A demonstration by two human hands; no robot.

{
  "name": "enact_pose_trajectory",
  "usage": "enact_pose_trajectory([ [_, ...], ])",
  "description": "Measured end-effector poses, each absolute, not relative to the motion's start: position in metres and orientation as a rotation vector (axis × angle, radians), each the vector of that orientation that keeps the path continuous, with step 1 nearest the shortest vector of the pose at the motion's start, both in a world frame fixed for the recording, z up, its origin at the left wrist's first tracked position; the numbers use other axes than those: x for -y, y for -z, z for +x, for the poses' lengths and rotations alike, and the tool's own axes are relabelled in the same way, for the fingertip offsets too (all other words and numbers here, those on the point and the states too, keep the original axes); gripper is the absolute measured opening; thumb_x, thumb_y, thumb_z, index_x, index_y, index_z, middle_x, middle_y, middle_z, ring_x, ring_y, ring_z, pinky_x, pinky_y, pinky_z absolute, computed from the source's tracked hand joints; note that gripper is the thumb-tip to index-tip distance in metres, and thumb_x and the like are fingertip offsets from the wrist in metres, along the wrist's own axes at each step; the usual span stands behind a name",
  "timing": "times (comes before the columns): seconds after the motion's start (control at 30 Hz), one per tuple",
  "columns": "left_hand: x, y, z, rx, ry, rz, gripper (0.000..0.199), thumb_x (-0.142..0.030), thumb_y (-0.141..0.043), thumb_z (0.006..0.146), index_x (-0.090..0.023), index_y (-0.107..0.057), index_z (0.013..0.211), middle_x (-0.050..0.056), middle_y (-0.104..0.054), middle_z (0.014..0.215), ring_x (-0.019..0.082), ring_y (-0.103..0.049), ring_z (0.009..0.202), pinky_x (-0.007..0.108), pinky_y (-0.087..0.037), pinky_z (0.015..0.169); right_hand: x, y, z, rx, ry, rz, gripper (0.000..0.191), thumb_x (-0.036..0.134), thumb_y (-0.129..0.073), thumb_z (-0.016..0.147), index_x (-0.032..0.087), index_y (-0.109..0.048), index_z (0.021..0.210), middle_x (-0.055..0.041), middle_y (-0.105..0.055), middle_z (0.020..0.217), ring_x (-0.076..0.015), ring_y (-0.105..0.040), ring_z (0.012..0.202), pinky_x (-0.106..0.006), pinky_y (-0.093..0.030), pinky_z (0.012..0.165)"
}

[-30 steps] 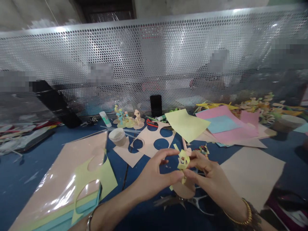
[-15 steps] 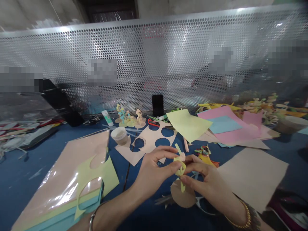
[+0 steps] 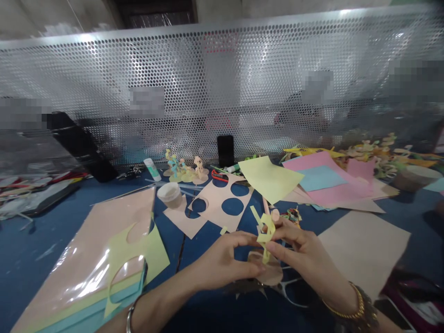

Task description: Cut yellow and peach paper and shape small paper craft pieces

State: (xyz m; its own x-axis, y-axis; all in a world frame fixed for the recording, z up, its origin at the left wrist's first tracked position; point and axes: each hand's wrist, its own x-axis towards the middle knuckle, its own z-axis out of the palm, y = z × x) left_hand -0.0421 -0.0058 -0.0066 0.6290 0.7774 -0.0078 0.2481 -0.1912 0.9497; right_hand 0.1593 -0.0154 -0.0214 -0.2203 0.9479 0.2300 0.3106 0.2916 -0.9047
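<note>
My right hand (image 3: 298, 243) pinches a small yellow paper-strip figure (image 3: 266, 235) between thumb and fingers. A pale pink round piece (image 3: 275, 215) sits at the figure's top, and a narrow yellow strip sticks out to its upper left. Below stands its brown paper disc (image 3: 272, 273), which the figure's lower strip reaches. Left of it is my left hand (image 3: 225, 259), thumb and index finger apart; the thumb tip lies at the disc's edge and the index tip is close to the yellow strips. Whether that fingertip touches them is hard to see.
Pink paper with round holes (image 3: 217, 196), a white cup (image 3: 169, 194) and a glue stick (image 3: 151, 169) lie ahead. Finished paper figures (image 3: 183, 169) stand behind. A red cutter (image 3: 219, 175), a phone (image 3: 225, 150) and coloured sheets (image 3: 272, 178) are farther back; a plastic-covered stack (image 3: 114, 217) lies left.
My left hand has let go of the yellow paper loop, its thumb moving down to the disc. My right hand still holds the figure, which has turned and shifted slightly right.
</note>
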Motion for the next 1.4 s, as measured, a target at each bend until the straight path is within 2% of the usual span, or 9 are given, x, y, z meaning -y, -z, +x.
enact_pose_trajectory([
  [0.2,0.006,0.012,-0.034,-0.877,-0.668,1.744,0.016,-0.022,-0.07,0.076,-0.019,-0.075,0.091,0.006,-0.065,0.103,0.021,-0.06,0.097,0.029,-0.044,0.084,0.016,0.018,0.159,1.704,-0.919,-1.202,0.012,0.038,-0.067,0.077,0.028,-0.071,0.071,0.0,-0.065,0.082,-0.0183,-0.061,0.086,-0.03,-0.048,0.08],
  [0.37,0.006,0.014,-0.031,-0.845,-0.738,1.626,0.011,-0.02,-0.072,0.074,-0.017,-0.075,0.084,0.006,-0.065,0.103,0.02,-0.061,0.095,0.029,-0.044,0.085,0.017,0.017,0.159,1.693,-0.919,-1.178,0.012,0.038,-0.066,0.077,0.029,-0.072,0.072,0.0,-0.065,0.09,-0.0175,-0.061,0.085,-0.029,-0.048,0.08],
  [0.57,0.006,0.019,-0.03,-0.884,-0.735,1.593,0.015,-0.021,-0.073,0.072,-0.015,-0.073,0.086,0.005,-0.067,0.094,0.019,-0.061,0.089,0.029,-0.044,0.083,0.017,0.016,0.158,1.694,-0.964,-1.184,0.014,0.039,-0.066,0.078,0.028,-0.071,0.072,-0.0002,-0.065,0.093,-0.0173,-0.06,0.089,-0.027,-0.046,0.081],
  [0.77,0.007,0.023,-0.03,-0.864,-0.733,1.545,0.024,-0.024,-0.074,0.072,-0.014,-0.072,0.094,0.006,-0.067,0.095,0.02,-0.06,0.091,0.03,-0.044,0.083,0.018,0.017,0.158,1.703,-0.968,-1.195,0.015,0.04,-0.066,0.078,0.027,-0.071,0.072,-0.0011,-0.063,0.093,-0.0175,-0.059,0.089,-0.029,-0.046,0.083],
  [0.87,0.007,0.024,-0.029,-0.853,-0.768,1.523,0.022,-0.025,-0.074,0.071,-0.013,-0.072,0.09,0.007,-0.066,0.093,0.02,-0.06,0.088,0.031,-0.044,0.082,0.018,0.017,0.157,1.683,-0.96,-1.203,0.015,0.042,-0.066,0.077,0.028,-0.072,0.073,-0.0009,-0.064,0.094,-0.0176,-0.06,0.088,-0.03,-0.046,0.082],
  [1.03,0.007,0.024,-0.03,-0.883,-0.794,1.562,0.02,-0.025,-0.076,0.07,-0.014,-0.072,0.086,0.007,-0.066,0.095,0.021,-0.06,0.089,0.031,-0.043,0.083,0.018,0.018,0.158,1.693,-0.949,-1.22,0.016,0.042,-0.066,0.077,0.028,-0.072,0.073,-0.001,-0.066,0.085,-0.018,-0.06,0.086,-0.03,-0.046,0.081],
  [1.2,0.007,0.026,-0.03,-0.887,-0.808,1.579,0.011,-0.024,-0.076,0.071,-0.016,-0.073,0.078,0.006,-0.065,0.096,0.02,-0.06,0.092,0.031,-0.043,0.086,0.019,0.016,0.158,1.713,-0.923,-1.217,0.016,0.041,-0.065,0.077,0.027,-0.073,0.072,-0.0018,-0.067,0.082,-0.0197,-0.061,0.087,-0.032,-0.048,0.082],
  [1.4,0.01,0.029,-0.029,-0.879,-0.86,1.512,0.01,-0.024,-0.078,0.068,-0.019,-0.074,0.075,0.004,-0.065,0.095,0.018,-0.061,0.09,0.03,-0.045,0.084,0.017,0.018,0.158,1.736,-0.875,-1.226,0.018,0.041,-0.065,0.078,0.027,-0.072,0.07,-0.0023,-0.067,0.088,-0.0199,-0.063,0.086,-0.033,-0.049,0.082],
])
